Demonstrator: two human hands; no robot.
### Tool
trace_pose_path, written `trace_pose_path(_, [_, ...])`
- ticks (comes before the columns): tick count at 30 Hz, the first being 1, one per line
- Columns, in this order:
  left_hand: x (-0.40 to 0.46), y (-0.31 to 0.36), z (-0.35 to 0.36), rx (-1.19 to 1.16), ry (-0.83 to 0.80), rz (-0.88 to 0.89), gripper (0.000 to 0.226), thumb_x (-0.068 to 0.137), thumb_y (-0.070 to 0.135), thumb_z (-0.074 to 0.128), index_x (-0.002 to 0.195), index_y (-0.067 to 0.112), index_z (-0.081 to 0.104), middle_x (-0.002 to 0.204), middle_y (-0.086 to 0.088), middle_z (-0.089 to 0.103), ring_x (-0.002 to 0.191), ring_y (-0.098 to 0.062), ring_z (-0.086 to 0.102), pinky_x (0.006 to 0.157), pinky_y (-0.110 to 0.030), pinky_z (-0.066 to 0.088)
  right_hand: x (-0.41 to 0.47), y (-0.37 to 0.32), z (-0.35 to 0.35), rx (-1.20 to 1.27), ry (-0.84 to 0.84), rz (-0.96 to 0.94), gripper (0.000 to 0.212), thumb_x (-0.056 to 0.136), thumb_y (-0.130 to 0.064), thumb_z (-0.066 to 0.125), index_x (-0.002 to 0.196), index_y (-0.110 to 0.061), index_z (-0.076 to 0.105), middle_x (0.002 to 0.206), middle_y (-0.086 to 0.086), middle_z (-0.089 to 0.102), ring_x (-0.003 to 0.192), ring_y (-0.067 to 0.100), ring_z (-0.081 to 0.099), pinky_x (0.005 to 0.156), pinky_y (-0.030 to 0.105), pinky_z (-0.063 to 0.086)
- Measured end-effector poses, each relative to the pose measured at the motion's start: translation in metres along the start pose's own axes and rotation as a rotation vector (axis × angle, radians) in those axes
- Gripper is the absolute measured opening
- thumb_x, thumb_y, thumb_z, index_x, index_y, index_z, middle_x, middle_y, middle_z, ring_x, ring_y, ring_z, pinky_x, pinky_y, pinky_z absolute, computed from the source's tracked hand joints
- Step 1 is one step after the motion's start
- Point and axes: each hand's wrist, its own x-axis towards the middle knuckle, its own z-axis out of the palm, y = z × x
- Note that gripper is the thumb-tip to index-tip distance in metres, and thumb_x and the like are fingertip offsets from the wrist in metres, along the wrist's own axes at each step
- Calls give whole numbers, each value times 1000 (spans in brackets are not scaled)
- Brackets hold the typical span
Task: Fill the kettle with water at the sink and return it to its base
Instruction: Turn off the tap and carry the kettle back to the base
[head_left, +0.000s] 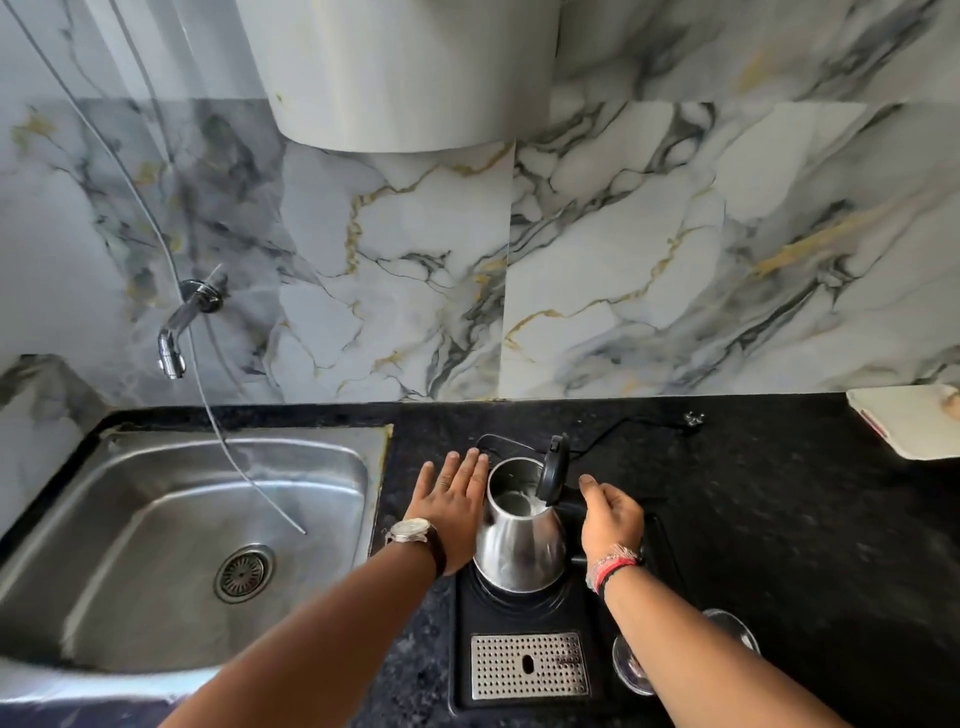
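Kettle-wise, the shiny steel conical kettle (519, 540) with its black lid flipped open sits on the round black base (511, 597) of a tray on the dark speckled stone table (779, 519). The right hand (610, 522) is the grip here, curled over the black handle (574, 501) on the kettle's right side; it looks closed around it, though the fingers hide the actual contact. The left hand (454, 512) is flat and spread open, just beside the kettle's left wall, holding nothing. What matters: the stainless steel sink (182, 519) and the chrome wall tap (179, 332) are well off to the grip's left, past the kettle and the other hand. So the carry probably runs leftward and slightly away from the person, spout leading. Whether there's water inside is hard to tell.
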Motion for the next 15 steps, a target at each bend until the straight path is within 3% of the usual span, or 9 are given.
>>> trace_pose_path(10, [-1,11,5,28,-9,-6,77,96,28,24,150,14,-29,161,-2,-29,146,-26,-29,115,-51,-21,3,18,-9,14,-39,51,58,92,-31,72,44,-25,41,41,-15,29,43,5,25,46,29,23])
trace_pose_path(15, [-14,9,11,44,-29,0,80,93,21,26,151,14,-28,160,-1,-30,146,-26,-29,116,-51,-19,-8,17,-10,0,-50,34,52,85,-41,69,44,-25,40,40,-14,29,41,5,26,42,23,21])
